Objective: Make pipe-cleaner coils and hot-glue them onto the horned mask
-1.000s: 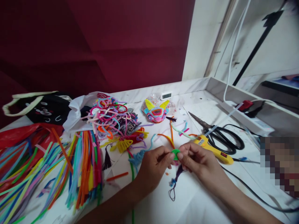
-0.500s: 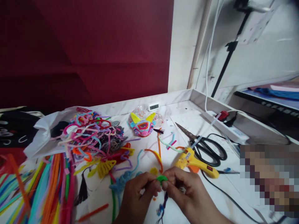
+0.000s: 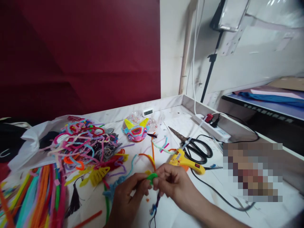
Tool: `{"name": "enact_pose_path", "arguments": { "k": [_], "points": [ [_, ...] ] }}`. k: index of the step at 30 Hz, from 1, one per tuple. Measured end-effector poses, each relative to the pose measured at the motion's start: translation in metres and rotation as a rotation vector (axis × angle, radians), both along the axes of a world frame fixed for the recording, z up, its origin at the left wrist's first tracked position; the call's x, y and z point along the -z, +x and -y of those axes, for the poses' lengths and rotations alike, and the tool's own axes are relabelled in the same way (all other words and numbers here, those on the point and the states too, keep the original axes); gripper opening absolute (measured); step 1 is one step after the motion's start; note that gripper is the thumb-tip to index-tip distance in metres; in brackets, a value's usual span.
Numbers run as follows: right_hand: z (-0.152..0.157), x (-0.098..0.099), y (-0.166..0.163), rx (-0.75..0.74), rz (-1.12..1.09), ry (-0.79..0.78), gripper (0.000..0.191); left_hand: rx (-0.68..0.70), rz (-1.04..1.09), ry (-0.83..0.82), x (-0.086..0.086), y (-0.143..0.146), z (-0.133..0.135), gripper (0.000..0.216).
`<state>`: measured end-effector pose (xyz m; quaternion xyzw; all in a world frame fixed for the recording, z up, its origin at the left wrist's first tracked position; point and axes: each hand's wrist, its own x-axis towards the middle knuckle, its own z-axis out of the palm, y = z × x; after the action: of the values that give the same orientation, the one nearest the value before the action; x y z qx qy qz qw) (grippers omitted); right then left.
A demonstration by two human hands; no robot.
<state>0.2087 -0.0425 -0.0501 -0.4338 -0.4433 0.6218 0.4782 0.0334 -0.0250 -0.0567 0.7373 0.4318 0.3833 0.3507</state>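
Low over the surface [image 3: 171, 122], my left hand [image 3: 129, 196] and my right hand [image 3: 173, 185] meet, fingers of both pinched shut on a small green pipe cleaner [image 3: 152, 176]: judged light, fuzzy, easily bent; I would hold it by its ends.

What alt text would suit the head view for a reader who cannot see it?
The left hand and right hand pinch a small green pipe-cleaner piece above a white table. A yellow glue gun and black scissors lie beyond them; coloured pipe cleaners are heaped to the left.
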Motion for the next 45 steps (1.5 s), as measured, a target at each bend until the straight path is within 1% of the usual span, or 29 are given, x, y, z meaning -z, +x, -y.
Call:
{"name": "enact_pose_path", "arguments": {
  "k": [2,4,6,8,9,11,13,16,19,20,22,25,27,28,31,34,38,41,45],
  "points": [
    [-0.003,-0.002,0.002,-0.017,-0.043,-0.052,0.041,-0.046,0.032,0.033,-0.001,0.000,0.000,0.019],
    [-0.003,-0.005,0.003,-0.021,-0.088,-0.090,0.044,-0.071,0.013,0.149,-0.004,-0.001,-0.001,0.015],
    [-0.003,-0.006,0.003,-0.024,-0.145,-0.111,0.044,-0.047,-0.045,0.359,-0.007,-0.002,-0.004,0.017],
    [-0.002,-0.005,0.002,-0.044,-0.206,-0.121,0.043,0.010,-0.105,0.578,-0.011,-0.002,-0.007,0.023],
    [-0.001,-0.004,0.002,-0.057,-0.234,-0.126,0.042,0.044,-0.129,0.661,-0.012,-0.002,-0.008,0.025],
    [-0.001,-0.003,0.002,-0.074,-0.276,-0.147,0.041,0.106,-0.162,0.743,-0.014,-0.002,-0.010,0.029],
    [-0.001,-0.001,0.002,-0.087,-0.294,-0.175,0.039,0.142,-0.173,0.748,-0.016,-0.001,-0.009,0.030],
    [0.000,0.000,0.004,-0.116,-0.278,-0.191,0.038,0.165,-0.168,0.703,-0.019,-0.001,-0.007,0.028],
    [0.003,-0.002,0.005,-0.124,-0.205,-0.140,0.037,0.145,-0.124,0.569,-0.024,0.000,-0.005,0.020],
    [0.004,-0.003,0.005,-0.122,-0.173,-0.103,0.038,0.134,-0.101,0.496,-0.026,0.000,-0.004,0.015],
    [0.005,-0.007,0.005,-0.124,-0.104,-0.038,0.039,0.081,-0.038,0.253,-0.029,0.001,-0.003,0.007],
    [0.006,-0.016,0.005,-0.082,-0.038,0.032,0.040,0.044,0.141,-0.092,-0.033,0.002,-0.002,0.013],
    [0.006,-0.023,0.004,-0.056,-0.022,0.081,0.044,0.053,0.224,-0.240,-0.035,0.006,-0.001,0.017],
    [0.005,-0.026,0.004,-0.055,-0.015,0.106,0.045,0.054,0.253,-0.280,-0.037,0.008,-0.001,0.018],
    [0.002,-0.033,0.004,-0.053,0.027,0.166,0.040,0.042,0.322,-0.287,-0.043,0.014,0.000,0.016],
    [-0.003,-0.038,0.006,0.007,0.060,0.206,0.036,0.056,0.381,-0.254,-0.052,0.019,-0.003,0.017],
    [-0.011,-0.044,0.009,0.038,0.036,0.222,0.035,0.061,0.436,-0.265,-0.062,0.022,-0.011,0.020],
    [-0.015,-0.044,0.008,0.050,-0.014,0.201,0.036,0.031,0.464,-0.237,-0.061,0.023,-0.017,0.021],
    [-0.019,-0.036,0.007,0.075,-0.053,0.170,0.038,0.014,0.401,-0.186,-0.052,0.024,-0.022,0.019]
  ]
}}
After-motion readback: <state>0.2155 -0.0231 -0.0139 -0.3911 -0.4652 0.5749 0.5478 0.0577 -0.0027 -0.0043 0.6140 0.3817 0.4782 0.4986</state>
